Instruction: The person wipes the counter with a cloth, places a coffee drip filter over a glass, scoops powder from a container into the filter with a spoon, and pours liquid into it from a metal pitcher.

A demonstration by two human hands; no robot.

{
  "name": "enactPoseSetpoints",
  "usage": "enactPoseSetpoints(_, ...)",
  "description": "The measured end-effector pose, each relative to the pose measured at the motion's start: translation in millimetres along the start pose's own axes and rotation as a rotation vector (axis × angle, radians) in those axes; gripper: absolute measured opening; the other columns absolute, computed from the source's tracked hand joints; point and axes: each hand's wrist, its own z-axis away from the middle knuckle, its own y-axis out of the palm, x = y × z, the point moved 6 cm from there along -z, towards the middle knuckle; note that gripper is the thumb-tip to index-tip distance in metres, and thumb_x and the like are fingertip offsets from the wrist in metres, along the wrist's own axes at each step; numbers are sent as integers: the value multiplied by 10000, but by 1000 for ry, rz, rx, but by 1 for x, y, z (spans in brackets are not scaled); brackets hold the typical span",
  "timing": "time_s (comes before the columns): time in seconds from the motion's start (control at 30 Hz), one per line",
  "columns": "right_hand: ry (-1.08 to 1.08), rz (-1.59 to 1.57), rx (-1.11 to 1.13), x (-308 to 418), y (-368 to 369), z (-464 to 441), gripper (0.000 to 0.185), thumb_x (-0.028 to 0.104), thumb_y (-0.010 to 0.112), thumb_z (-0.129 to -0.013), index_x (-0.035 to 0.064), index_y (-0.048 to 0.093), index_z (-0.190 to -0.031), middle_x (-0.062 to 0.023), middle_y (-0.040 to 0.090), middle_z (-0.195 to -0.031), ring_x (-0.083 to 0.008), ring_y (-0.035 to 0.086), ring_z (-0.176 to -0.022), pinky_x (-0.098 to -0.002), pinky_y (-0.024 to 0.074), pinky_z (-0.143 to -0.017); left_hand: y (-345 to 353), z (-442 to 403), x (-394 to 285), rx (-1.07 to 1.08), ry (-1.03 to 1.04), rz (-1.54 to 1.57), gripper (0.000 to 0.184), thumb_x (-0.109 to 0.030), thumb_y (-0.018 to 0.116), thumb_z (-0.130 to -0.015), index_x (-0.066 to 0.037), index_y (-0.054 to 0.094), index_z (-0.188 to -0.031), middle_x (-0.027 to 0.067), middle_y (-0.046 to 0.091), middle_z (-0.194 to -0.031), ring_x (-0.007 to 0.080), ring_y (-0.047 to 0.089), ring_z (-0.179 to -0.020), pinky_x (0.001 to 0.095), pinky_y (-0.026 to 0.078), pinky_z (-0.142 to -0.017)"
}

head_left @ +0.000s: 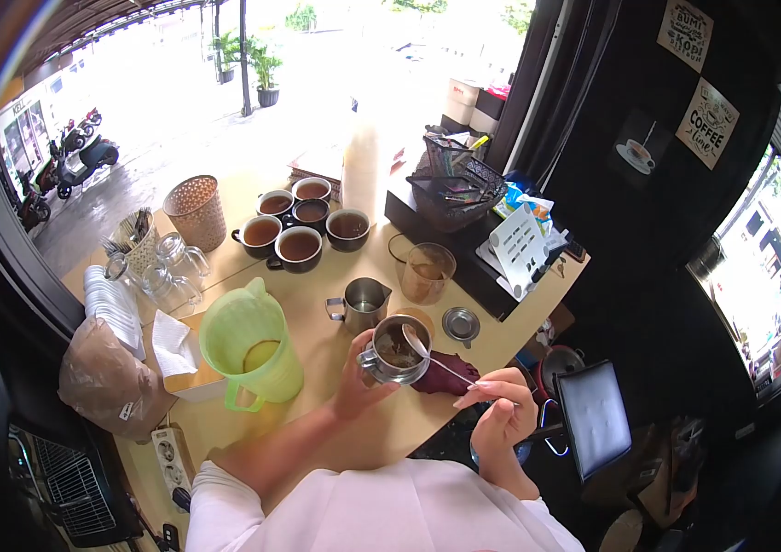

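Observation:
My left hand (359,385) is wrapped round the handle side of a metal cup (399,373) with brown contents, held tilted toward me above the table. Between the fingers of my right hand (503,407) is the thin handle of a long spoon (417,341); its bowl is over the mouth of the cup. Just behind the cup stands a small steel pitcher (365,299). A round metal lid (461,325) lies to the right, beside a clear glass vessel (427,273) with some brown content. A dark red cloth (444,374) is partly hidden under the hands' area.
Several dark cups (299,248) of brown drink stand behind the pitcher. On the left are a green plastic jug (252,340), glass mugs (169,276), a woven basket (195,213) and a power strip (170,460). A black box with a price card (519,252) borders the right side.

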Motion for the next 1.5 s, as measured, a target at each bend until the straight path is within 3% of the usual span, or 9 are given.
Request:
enactPoseSetpoints(0.13, 34, -47, -44, -6, 4, -1, 253, 208, 428, -1027, -9, 554, -996, -104, 637, -645, -142, 591, -525, -239, 454, -531, -1, 1, 3, -5, -18, -23, 897, -52, 771, -758, -45, 193, -1444, 115, 403, -1358, 213, 433, -1262, 369, 381, -1060)
enactPoseSetpoints(0.33, 160, -34, -93, -15, 10, -4, 159, 123, 461, -1009, -17, 538, -1000, -92, 639, -687, -107, 589, -506, -203, 429, -482, -8, 3, 13, -37, 4, -86, 917, -93, 790, -739, -31, 203, -1440, 123, 413, -1352, 220, 443, -1254, 372, 369, -1060)
enactPoseSetpoints(0.43, 248, 67, -45, -12, 17, -11, 212, 184, 431, -1023, 2, 531, -978, -62, 562, -566, -105, 552, -449, -206, 417, -447, -9, 3, 15, -41, -4, -89, 919, -94, 792, -735, -29, 205, -1438, 124, 414, -1350, 221, 447, -1249, 369, 368, -1059)
enactPoseSetpoints(0.63, 202, 99, -31, -11, 20, -16, 206, 179, 446, -1019, 3, 539, -970, -49, 557, -551, -87, 530, -439, -191, 380, -431, -8, 3, 14, -38, -14, -93, 904, -81, 782, -736, -32, 208, -1433, 122, 418, -1343, 220, 449, -1247, 367, 373, -1055)
enactPoseSetpoints(0.73, 208, 5, -38, -18, 14, -11, 162, 106, 477, -998, -37, 553, -1005, -84, 633, -727, -91, 584, -513, -206, 453, -465, -8, 3, 13, -44, -32, -79, 902, -79, 779, -738, -38, 204, -1432, 120, 419, -1343, 218, 449, -1247, 366, 377, -1053)
enactPoseSetpoints(1.17, 289, 12, -2, -21, 17, -12, 164, 116, 528, -982, -24, 610, -956, -49, 610, -643, -74, 563, -511, -192, 425, -471, -3, 2, 8, -43, -59, 21, 912, -58, 774, -746, -55, 182, -1440, 119, 409, -1355, 225, 442, -1257, 371, 384, -1053)
enactPoseSetpoints(1.27, 322, 10, 68, -24, 22, -16, 191, 144, 527, -987, -24, 613, -960, -47, 598, -618, -70, 550, -509, -186, 405, -480, -6, 1, 6, 0, 28, -169, 907, -211, 784, -780, -50, 185, -1442, 126, 402, -1360, 235, 424, -1274, 392, 353, -1066)
enactPoseSetpoints(1.37, 321, -22, 60, -27, 22, -16, 158, 106, 549, -971, -32, 624, -957, -49, 612, -648, -70, 566, -552, -186, 421, -506, -4, -1, -6, 23, 171, -180, 895, -474, 697, -834, -43, 197, -1439, 136, 415, -1347, 246, 416, -1279, 402, 312, -1081)
enactPoseSetpoints(1.5, 354, -96, 12, -28, 17, -12, 127, 66, 563, -956, -42, 630, -949, -51, 625, -672, -66, 582, -591, -180, 433, -530, -2, -5, -18, -80, 187, -134, 856, -637, 517, -879, -36, 245, -1424, 134, 435, -1295, 221, 443, -1205, 379, 332, -1027)
